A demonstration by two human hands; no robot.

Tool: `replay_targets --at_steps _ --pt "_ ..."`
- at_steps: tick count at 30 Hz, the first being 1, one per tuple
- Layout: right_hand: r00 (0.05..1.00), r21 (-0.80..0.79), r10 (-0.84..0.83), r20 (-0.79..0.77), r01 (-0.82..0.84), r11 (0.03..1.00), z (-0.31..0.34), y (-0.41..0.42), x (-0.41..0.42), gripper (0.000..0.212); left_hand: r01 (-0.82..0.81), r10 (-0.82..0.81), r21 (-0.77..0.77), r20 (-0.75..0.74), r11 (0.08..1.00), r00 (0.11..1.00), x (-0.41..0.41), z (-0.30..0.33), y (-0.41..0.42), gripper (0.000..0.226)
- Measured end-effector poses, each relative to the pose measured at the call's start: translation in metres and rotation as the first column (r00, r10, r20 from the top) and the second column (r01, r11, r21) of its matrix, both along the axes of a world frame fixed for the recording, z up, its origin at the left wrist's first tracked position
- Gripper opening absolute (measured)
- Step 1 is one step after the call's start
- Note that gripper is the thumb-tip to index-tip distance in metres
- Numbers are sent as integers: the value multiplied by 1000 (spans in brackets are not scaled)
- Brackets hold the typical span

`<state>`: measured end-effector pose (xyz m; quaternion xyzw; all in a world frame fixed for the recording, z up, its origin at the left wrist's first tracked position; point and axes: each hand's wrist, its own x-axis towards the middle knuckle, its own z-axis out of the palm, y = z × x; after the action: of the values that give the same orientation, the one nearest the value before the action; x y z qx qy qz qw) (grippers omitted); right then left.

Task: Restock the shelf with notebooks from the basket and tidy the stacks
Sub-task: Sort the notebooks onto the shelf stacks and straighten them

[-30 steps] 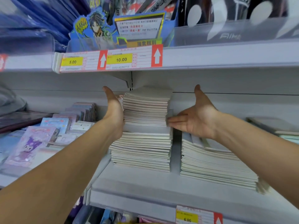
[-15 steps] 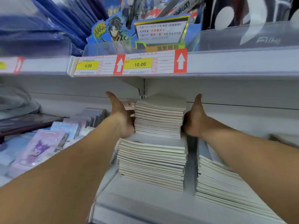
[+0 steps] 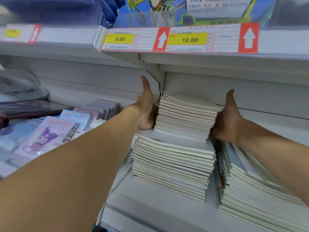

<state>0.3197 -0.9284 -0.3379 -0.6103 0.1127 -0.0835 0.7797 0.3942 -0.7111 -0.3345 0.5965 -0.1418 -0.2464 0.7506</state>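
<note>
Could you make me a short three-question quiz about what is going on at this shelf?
1. True or false: both hands press the sides of the upper bundle of notebooks.
2. Which price tag sits to the right on the shelf edge above: A) 5.00 B) 10.00 C) 6.00?
3. What does the upper bundle rest on?

Key:
1. True: the left hand and right hand flank it, thumbs up.
2. B, the 10.00 tag; the 5.00 tag is to its left.
3. On the wider lower stack, beside the right stack.
</note>
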Motion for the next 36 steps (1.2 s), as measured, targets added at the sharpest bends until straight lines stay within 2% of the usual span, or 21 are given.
replay_targets --at_steps 6,9,11,13,16,18,20,24,28,32,36 --pt "991 88 63 114 -74 993 -1 14 -1 96 15 -14 -43 11 999 1000 2 -3 0 141" --pt "987 148 -35 157 11 989 -6 20 1 89 -159 161 -121 5 980 987 -2 -7 -6 142" --pt "982 198 -107 158 75 977 -6 23 0 85 -323 325 -191 -24 927 946 -5 -11 -13 143" --pt "979 253 -146 144 106 962 -5 26 -3 85 -456 471 -244 4 856 882 -21 -7 -19 126" --pt "979 268 -137 150 93 959 -3 29 -9 88 -526 558 -191 204 829 804 -47 -1 -29 84" --pt "980 255 -132 146 92 962 -3 30 -12 89 -542 559 -143 289 828 777 -59 -3 -35 75" --pt "981 252 -135 138 97 963 -2 32 -14 89 -560 572 -137 314 817 758 -61 -4 -38 72" --pt "980 231 -133 145 97 968 -2 33 -12 89 -570 556 -79 361 818 749 -52 -7 -39 69" --pt "981 191 -147 126 122 974 1 32 -13 92 -562 551 -70 333 824 765 -45 -10 -38 67" --pt "975 205 -211 68 193 959 -2 20 -1 105 -603 590 -39 266 797 763 -38 -13 -41 84" --pt "980 209 -181 86 160 965 1 25 -1 92 -678 659 -29 270 734 702 -33 -15 -45 91"
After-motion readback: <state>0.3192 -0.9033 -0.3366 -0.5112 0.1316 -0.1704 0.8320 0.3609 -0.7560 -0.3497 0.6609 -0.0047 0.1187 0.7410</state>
